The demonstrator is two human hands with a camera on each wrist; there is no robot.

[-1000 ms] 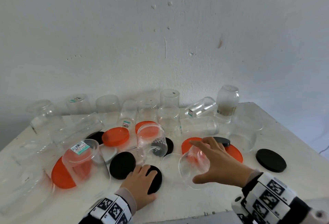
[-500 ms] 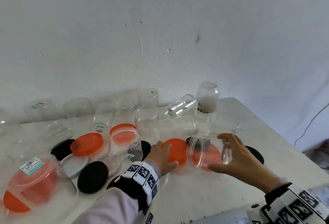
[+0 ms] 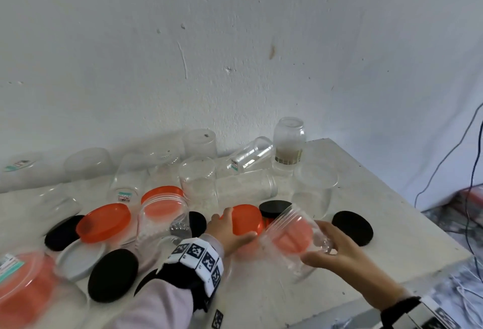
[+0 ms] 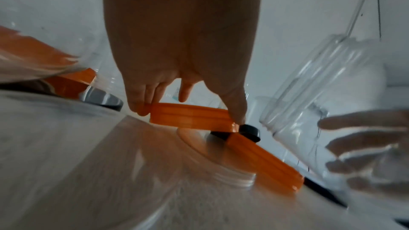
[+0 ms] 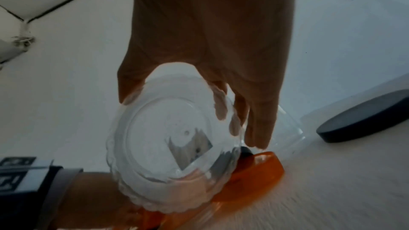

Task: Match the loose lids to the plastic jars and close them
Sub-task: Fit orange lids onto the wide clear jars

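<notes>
My left hand (image 3: 231, 228) grips an orange lid (image 3: 247, 220) by its rim, fingers on one side and thumb on the other. The lid (image 4: 190, 116) hangs just above the table. My right hand (image 3: 324, 245) holds a clear plastic jar (image 3: 290, 234) by its base end, tilted, with its threaded mouth up and towards the lid. The jar's base (image 5: 172, 139) faces the right wrist camera. A second orange lid (image 4: 263, 162) lies flat on the table behind the jar, beside a small black lid (image 3: 274, 207).
Many clear jars (image 3: 198, 182) stand or lie along the wall. Orange lids (image 3: 104, 221), black lids (image 3: 352, 226) and a white lid (image 3: 81, 258) are scattered over the white table (image 3: 274, 289). Its right edge is near, with cables (image 3: 444, 161) beyond.
My left hand left the black lid near the front edge, moved right and took hold of the orange lid. My right hand lifted and tilted the clear jar. The head view swung right.
</notes>
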